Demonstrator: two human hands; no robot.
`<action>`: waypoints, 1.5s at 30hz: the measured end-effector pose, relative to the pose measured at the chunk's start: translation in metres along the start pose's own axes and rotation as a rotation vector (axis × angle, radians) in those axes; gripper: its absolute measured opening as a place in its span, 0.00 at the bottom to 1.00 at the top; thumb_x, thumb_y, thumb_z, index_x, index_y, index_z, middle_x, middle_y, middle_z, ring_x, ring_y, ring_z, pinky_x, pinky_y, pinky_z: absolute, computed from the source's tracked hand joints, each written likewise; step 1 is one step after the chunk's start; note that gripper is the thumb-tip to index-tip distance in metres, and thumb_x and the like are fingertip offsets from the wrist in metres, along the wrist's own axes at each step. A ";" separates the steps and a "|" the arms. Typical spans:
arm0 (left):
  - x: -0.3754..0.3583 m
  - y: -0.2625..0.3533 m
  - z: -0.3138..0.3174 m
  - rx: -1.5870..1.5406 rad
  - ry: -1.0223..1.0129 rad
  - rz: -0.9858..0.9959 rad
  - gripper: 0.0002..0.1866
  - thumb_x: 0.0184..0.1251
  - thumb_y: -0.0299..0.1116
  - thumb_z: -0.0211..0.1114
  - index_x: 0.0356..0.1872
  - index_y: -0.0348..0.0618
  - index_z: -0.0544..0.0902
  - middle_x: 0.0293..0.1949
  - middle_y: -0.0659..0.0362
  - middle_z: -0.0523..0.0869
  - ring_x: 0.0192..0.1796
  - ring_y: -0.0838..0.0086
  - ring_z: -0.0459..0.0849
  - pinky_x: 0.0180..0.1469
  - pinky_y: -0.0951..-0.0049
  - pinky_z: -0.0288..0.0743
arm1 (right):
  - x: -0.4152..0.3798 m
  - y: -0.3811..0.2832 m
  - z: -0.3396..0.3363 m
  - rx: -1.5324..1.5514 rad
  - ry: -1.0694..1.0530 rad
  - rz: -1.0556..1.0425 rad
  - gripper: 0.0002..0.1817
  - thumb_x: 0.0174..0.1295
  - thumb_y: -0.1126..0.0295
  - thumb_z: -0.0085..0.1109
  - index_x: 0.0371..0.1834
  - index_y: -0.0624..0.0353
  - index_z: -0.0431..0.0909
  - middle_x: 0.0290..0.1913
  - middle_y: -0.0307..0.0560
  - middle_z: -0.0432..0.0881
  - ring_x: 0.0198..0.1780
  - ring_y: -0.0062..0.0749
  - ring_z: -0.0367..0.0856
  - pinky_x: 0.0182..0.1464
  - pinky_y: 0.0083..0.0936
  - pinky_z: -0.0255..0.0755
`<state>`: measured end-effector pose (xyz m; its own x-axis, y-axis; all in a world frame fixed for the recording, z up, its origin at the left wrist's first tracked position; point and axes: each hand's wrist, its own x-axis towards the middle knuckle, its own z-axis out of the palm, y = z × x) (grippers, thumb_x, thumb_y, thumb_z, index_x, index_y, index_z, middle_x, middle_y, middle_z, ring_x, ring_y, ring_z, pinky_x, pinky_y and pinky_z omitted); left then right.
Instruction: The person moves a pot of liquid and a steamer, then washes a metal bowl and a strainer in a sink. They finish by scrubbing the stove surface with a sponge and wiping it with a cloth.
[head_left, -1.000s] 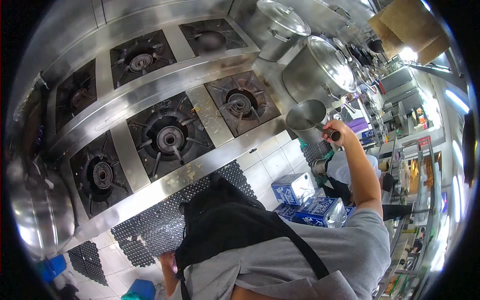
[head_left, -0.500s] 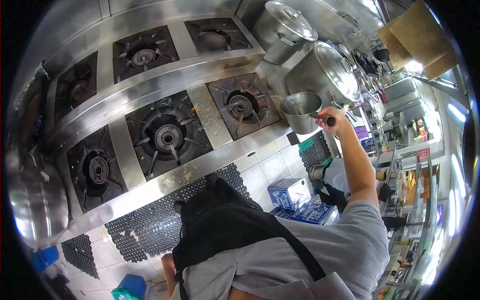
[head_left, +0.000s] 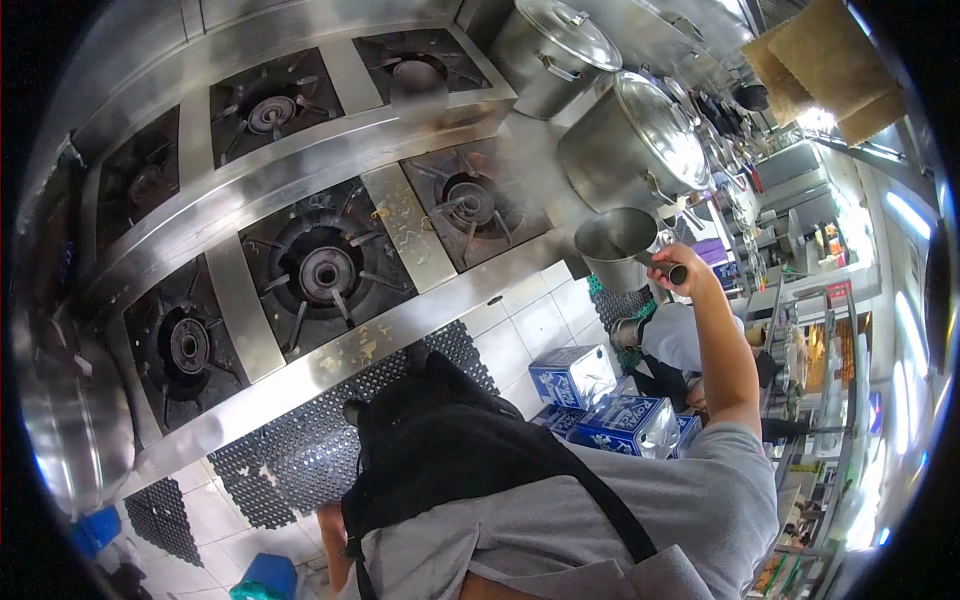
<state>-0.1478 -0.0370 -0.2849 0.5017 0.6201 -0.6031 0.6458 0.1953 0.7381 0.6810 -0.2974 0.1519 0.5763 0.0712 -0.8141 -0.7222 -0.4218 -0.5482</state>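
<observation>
My right hand (head_left: 678,268) is closed around the handle of a deep metal saucepan (head_left: 612,250). The saucepan hangs in the air at the right end of the stove, in front of a large lidded stockpot (head_left: 610,150). Its open mouth faces up toward me, somewhat tilted, and I cannot make out any contents. At my left side, only a bare strip of my left arm (head_left: 335,545) shows beside the black apron (head_left: 450,430); the fingers of that hand are hidden.
A steel stove (head_left: 395,215) with two rows of burners stretches ahead. Another lidded stockpot (head_left: 545,65) stands behind. Blue-and-white boxes (head_left: 575,378) sit on the tiled floor beside black perforated mats (head_left: 290,470). To the right, a co-worker (head_left: 690,335) is near shelving.
My right hand has carried the saucepan a little to the right and down in view, off the stove's edge. The whole scene has shifted slightly left.
</observation>
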 end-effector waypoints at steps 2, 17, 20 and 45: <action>0.005 0.001 -0.004 0.051 -0.011 0.036 0.08 0.57 0.37 0.62 0.23 0.50 0.85 0.22 0.56 0.83 0.26 0.62 0.82 0.28 0.59 0.73 | 0.000 0.005 -0.007 0.000 0.026 0.040 0.11 0.61 0.70 0.53 0.41 0.65 0.66 0.32 0.53 0.76 0.23 0.29 0.77 0.22 0.22 0.78; 0.000 0.009 0.004 0.372 0.003 0.233 0.09 0.56 0.39 0.62 0.24 0.51 0.86 0.24 0.55 0.85 0.29 0.59 0.83 0.31 0.57 0.75 | 0.046 -0.052 0.043 -0.156 0.037 -0.209 0.08 0.57 0.75 0.58 0.35 0.66 0.70 0.31 0.53 0.77 0.26 0.32 0.78 0.25 0.20 0.79; -0.006 0.006 0.006 0.433 0.014 0.263 0.09 0.56 0.40 0.61 0.24 0.51 0.86 0.24 0.55 0.85 0.29 0.58 0.84 0.32 0.57 0.75 | 0.051 -0.052 0.040 -0.022 0.011 -0.171 0.11 0.62 0.72 0.54 0.39 0.71 0.71 0.31 0.54 0.78 0.23 0.27 0.77 0.24 0.17 0.80; 0.012 -0.097 -0.040 0.272 -0.091 0.225 0.11 0.55 0.39 0.63 0.21 0.44 0.85 0.24 0.51 0.85 0.27 0.59 0.84 0.33 0.57 0.75 | -0.057 0.121 0.015 -0.041 0.105 -0.118 0.09 0.62 0.73 0.53 0.42 0.67 0.69 0.33 0.55 0.79 0.22 0.32 0.77 0.20 0.26 0.73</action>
<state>-0.2274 -0.0180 -0.3519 0.6902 0.5520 -0.4678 0.6366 -0.1559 0.7553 0.5549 -0.3389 0.1285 0.6946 0.0288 -0.7188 -0.6321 -0.4528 -0.6289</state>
